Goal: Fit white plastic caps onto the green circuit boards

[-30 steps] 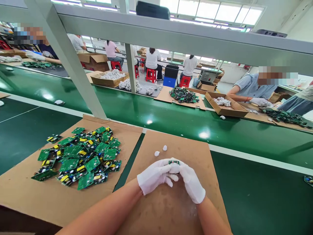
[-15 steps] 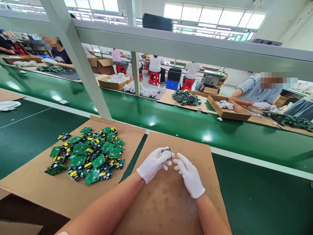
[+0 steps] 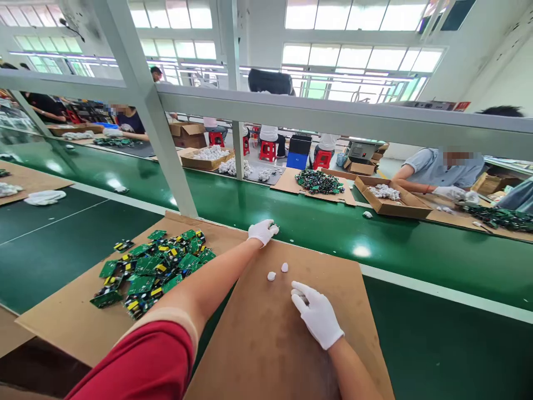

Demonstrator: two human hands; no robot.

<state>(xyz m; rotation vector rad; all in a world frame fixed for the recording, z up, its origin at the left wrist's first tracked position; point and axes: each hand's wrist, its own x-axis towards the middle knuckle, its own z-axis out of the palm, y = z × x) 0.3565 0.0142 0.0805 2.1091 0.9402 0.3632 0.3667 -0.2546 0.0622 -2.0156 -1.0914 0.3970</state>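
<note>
My left hand [image 3: 261, 232], in a white glove, reaches out over the far edge of the cardboard sheet [image 3: 308, 261], beside the green conveyor belt [image 3: 316, 228]. Its fingers are closed round a small green circuit board [image 3: 273, 226], mostly hidden by the glove. Gloved in white too, my right hand [image 3: 316, 311] hovers low over the cardboard with its fingers apart and nothing in them. Just beyond its fingertips lie two small white lumps [image 3: 271, 276], apart from each other; I cannot make out what they are.
A pile of green circuit boards [image 3: 145, 266] covers another cardboard sheet on the left. A grey metal post [image 3: 166, 150] and crossbar stand in front of me. Across the belt, a person in light blue [image 3: 437, 169] works by an open carton [image 3: 389, 205] of white pieces.
My left hand has moved forward, away from my right hand, with the circuit board. Two white lumps now lie on the cardboard where my hands were. The view has tilted up.
</note>
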